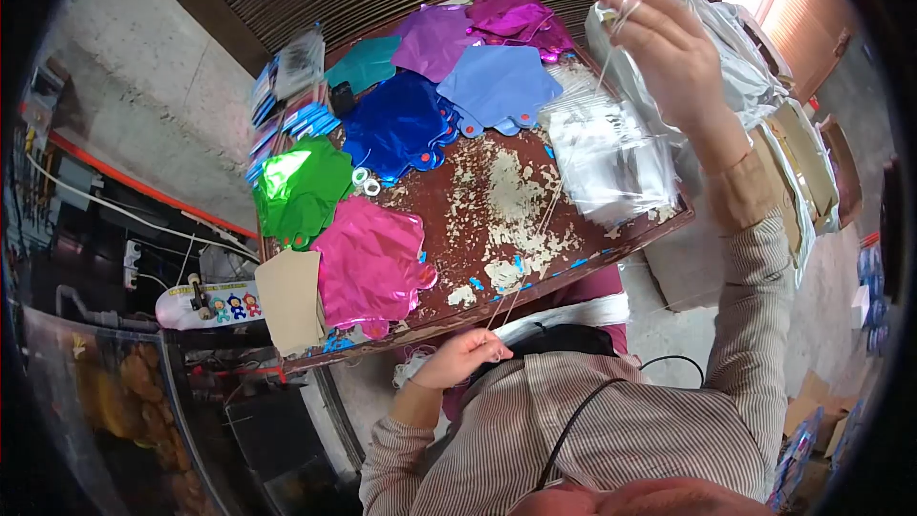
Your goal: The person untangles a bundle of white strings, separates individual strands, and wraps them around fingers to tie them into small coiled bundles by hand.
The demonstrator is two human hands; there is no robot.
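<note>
A thin pale string (549, 205) stretches between my two hands over a worn brown table (497, 201). My right hand (664, 53) is raised high at the upper right and pinches the string's top end with something small and pale. Low at the table's near edge, my left hand (463, 355) is closed on the string's lower end. Flat foil balloons lie on the table: green (301, 191), pink (373, 263), dark blue (396, 124), light blue (497, 86) and purple (435, 38). A pile of clear plastic bags (611, 158) lies below my right hand.
A brown card piece (291, 296) lies at the table's left corner. Small packets (296, 86) are stacked at the far left edge, and two white rings (365, 182) lie by the blue balloon. Silver bags and boxes (764, 105) pile up on the right. Cables and shelving stand at left.
</note>
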